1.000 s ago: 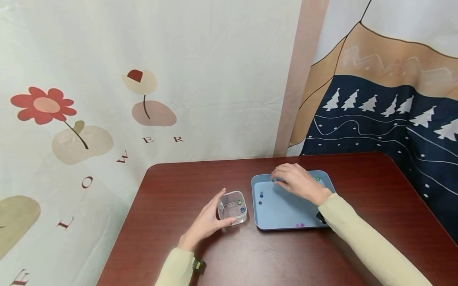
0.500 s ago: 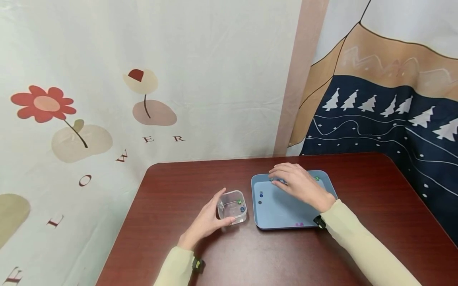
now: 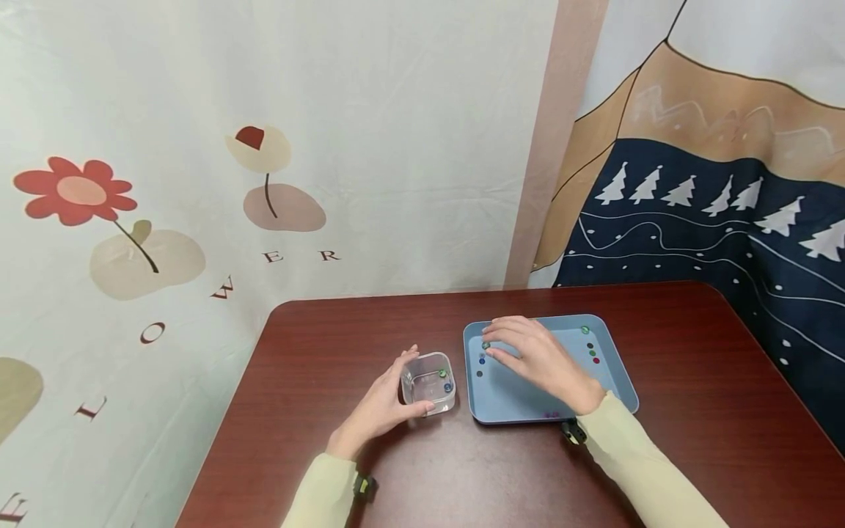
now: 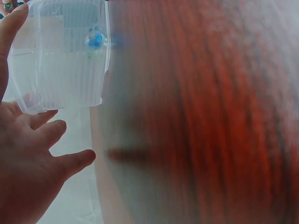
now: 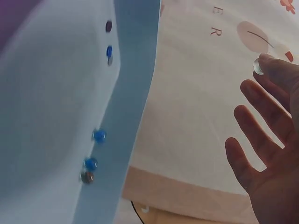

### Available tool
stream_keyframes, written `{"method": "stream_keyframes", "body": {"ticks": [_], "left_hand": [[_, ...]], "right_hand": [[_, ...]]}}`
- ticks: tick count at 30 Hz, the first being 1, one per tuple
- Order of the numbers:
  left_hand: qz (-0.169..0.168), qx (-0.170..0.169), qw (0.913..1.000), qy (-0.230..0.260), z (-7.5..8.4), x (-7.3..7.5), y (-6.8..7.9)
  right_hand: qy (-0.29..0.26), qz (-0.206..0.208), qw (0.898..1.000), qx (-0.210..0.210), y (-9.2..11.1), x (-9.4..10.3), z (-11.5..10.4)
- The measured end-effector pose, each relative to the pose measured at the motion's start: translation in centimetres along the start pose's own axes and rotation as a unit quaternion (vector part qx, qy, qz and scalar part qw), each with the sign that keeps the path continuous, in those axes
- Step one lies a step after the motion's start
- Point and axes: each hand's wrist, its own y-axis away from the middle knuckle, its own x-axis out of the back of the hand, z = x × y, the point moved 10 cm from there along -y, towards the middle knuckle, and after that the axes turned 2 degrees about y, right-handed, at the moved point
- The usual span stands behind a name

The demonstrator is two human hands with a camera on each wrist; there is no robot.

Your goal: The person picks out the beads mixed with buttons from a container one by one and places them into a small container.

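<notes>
My left hand (image 3: 379,411) holds a small clear plastic container (image 3: 429,403), thumb on its near side and fingers on its far side. Inside lie a green marble (image 3: 442,373) and a blue marble (image 3: 447,387); the left wrist view shows the blue one through the wall. Over the left part of a light blue tray (image 3: 515,407), my right hand (image 3: 541,359) pinches a glass marble (image 5: 258,66) between thumb and index finger, the other fingers spread. Several marbles line the tray's far side in the right wrist view, including a blue marble (image 5: 99,136); in the head view my hand hides them.
More marbles lie in the tray: a dark blue marble (image 3: 482,361) at left, and a red marble (image 3: 596,361) and a green marble (image 3: 584,330) at right. Purple pieces (image 3: 551,416) sit at its near edge. The brown table (image 3: 317,345) meets a printed curtain (image 3: 396,147) behind.
My right hand has come from the tray's far side towards its left and nearer, a marble now showing at its fingertips. Marbles at the tray's right are uncovered. The left hand stays put.
</notes>
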Motion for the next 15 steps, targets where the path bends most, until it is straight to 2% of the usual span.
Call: {"method": "stream_keyframes", "body": {"ticks": [7,15], "left_hand": [[0.002,-0.001,0.9995,-0.031,0.0,0.1,0.1],[0.003,-0.026,0.9974,-0.068,0.6,0.2,0.0]], "right_hand": [[-0.028,0.013,1.0,0.008,0.1,-1.7,-1.0],[-0.045,0.013,0.999,0.013,0.1,-3.8,-1.8]]}}
